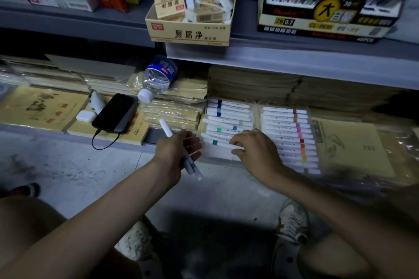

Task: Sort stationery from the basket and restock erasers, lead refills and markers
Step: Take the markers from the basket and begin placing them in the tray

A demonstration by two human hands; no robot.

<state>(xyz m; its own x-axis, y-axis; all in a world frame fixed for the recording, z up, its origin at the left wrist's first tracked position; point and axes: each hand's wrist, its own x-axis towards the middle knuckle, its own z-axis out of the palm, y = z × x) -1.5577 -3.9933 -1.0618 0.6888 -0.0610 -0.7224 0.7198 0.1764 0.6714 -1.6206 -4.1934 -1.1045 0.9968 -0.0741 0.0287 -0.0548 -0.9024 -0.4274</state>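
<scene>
Two marker trays (217, 154) | left hand (179, 149) grips several markers (166, 128) | right hand (256, 149) pinches one tray marker (217, 142)

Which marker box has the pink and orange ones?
The right box, next to the yellow pad. The left box, where the right hand reaches, holds blue and green ones instead.

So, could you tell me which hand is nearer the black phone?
Left. The left hand, gripping markers, is right of the phone; the right hand is farther right, on the marker tray.
</scene>
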